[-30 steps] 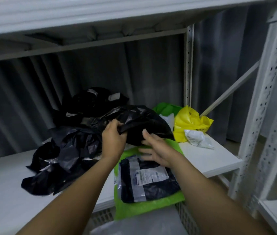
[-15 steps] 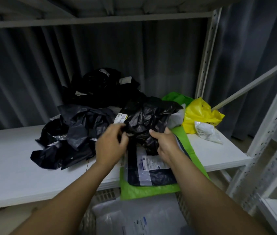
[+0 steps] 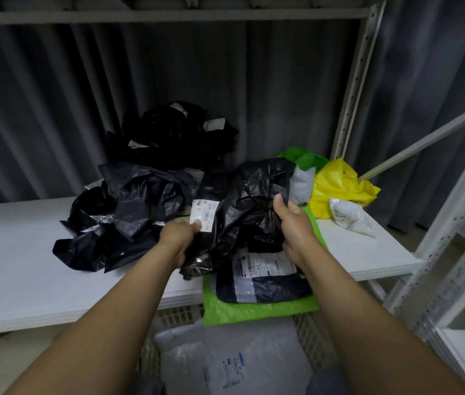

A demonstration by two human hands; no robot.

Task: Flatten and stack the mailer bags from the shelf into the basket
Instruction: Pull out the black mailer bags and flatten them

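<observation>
Left arm (image 3: pixel 106 323): bare, stretched forward from the lower left.
Left grip (image 3: pixel 178 238): pinches the black bag (image 3: pixel 248 195), thumb on top, fingers hidden beneath.
Right arm (image 3: pixel 368 323): bare, stretched forward from the lower right.
Right grip (image 3: pixel 293 223): back facing the camera, clasping the same bag's right side.

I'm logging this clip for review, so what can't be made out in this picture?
Head view, all of it:
1. The white label on the crumpled black mailer bag: print too blurred to read.
2. The basket: mostly hidden by the shelf, both forearms and the bottom edge; its fill unknown.
3. The black bag pile: dark and tangled, no count possible.
4. The left hand: its fingers are behind that bag.
</observation>
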